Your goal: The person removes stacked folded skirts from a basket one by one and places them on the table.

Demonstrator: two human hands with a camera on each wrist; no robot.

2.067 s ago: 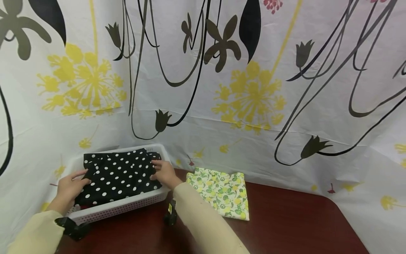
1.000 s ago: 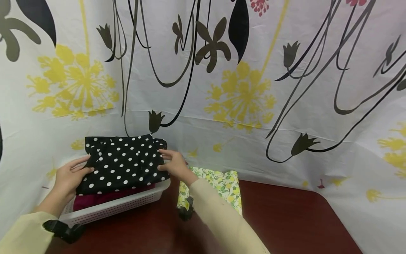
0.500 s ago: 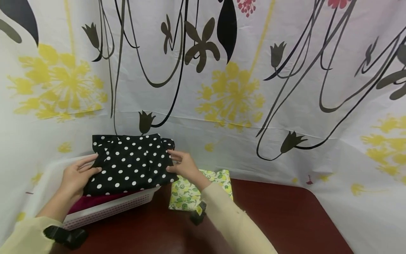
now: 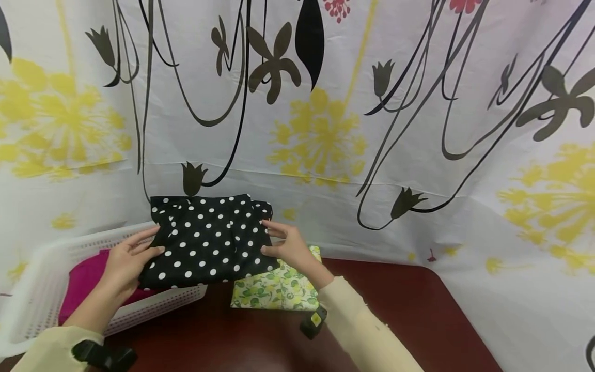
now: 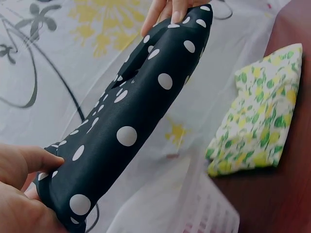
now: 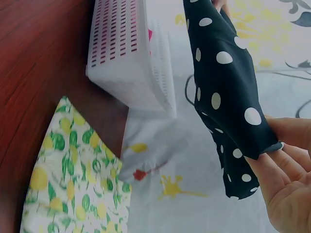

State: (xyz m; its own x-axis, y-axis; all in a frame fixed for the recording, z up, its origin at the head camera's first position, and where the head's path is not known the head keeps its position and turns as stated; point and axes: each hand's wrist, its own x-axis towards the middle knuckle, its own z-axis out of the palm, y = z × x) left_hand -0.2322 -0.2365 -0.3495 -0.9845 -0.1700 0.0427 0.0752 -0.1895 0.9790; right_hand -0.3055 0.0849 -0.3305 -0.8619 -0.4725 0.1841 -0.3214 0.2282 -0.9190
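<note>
No text, brand or number can be read. In the head view, near six o'clock, the black wrist device [image 4: 308, 328] bears a small yellow patch [image 4: 316, 319]; any sign on it is too small to read.
</note>
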